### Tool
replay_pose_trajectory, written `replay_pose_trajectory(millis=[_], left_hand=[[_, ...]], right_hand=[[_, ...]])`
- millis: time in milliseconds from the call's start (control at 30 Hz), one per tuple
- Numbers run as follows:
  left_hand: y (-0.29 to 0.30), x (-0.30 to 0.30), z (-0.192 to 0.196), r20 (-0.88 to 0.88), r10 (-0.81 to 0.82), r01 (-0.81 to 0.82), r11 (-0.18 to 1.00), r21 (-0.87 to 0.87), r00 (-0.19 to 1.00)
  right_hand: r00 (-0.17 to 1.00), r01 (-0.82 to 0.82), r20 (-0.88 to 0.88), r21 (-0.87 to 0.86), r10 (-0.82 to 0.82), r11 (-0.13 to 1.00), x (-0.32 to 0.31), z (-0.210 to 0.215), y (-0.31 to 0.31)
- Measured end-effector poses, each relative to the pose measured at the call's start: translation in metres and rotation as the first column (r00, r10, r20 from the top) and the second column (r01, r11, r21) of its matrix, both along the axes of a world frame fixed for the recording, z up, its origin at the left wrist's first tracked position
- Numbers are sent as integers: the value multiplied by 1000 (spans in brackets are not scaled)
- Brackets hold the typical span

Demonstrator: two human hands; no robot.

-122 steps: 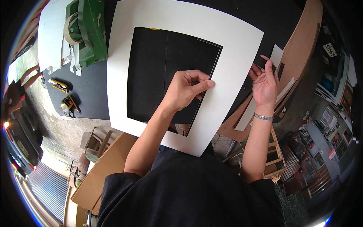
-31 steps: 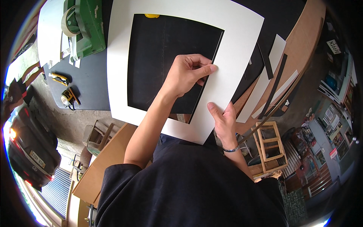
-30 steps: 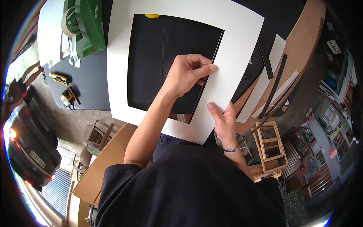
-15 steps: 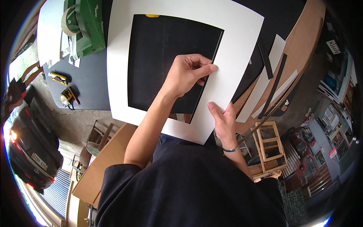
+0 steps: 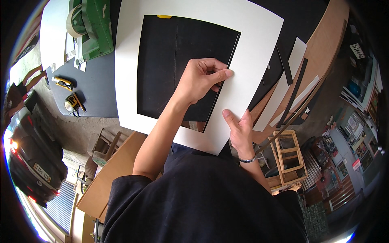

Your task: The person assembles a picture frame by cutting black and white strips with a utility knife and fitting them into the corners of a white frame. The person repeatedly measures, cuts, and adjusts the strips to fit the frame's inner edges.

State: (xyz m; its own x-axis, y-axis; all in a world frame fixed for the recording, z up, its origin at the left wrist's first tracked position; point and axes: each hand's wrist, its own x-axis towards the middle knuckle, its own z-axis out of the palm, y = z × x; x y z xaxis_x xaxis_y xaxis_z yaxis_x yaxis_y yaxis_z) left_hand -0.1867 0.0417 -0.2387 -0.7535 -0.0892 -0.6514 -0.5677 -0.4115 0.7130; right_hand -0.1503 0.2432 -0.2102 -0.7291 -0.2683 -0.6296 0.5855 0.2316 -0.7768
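Note:
A white mat board (image 5: 255, 52) with a large rectangular window cut in it is held up before me over the dark table. Through the window my left hand (image 5: 202, 79) reaches to its right inner edge and pinches the board there, thumb on top, the other fingers partly behind. A thin dark line runs along that inner edge. My right hand (image 5: 240, 131) grips the board's outer edge near its lower right corner, thumb on the white face and fingers underneath. A bracelet circles my right wrist.
On the table (image 5: 95, 97) at left lie a green tape dispenser (image 5: 97, 30), a yellow utility knife (image 5: 63, 83) and a tape measure (image 5: 72, 104). White strips (image 5: 279, 97) and black strips (image 5: 298, 87) lie at right. A wooden frame (image 5: 289, 158) stands below them. A parked car (image 5: 36, 162) is at far left.
Both hands keep their holds and the mat board has hardly moved. At far left, the person's legs have shifted slightly.

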Motion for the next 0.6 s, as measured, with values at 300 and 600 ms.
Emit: replay_pose_trajectory(millis=[300, 600], left_hand=[[-1, 0, 1, -6, -8, 8, 1000, -17, 1000], [-1, -1, 2, 0, -8, 8, 1000, -9, 1000]], right_hand=[[999, -48, 11, -3, 48, 999, -1, -2, 4], [999, -9, -33, 17, 10, 1000, 0, -2, -1]])
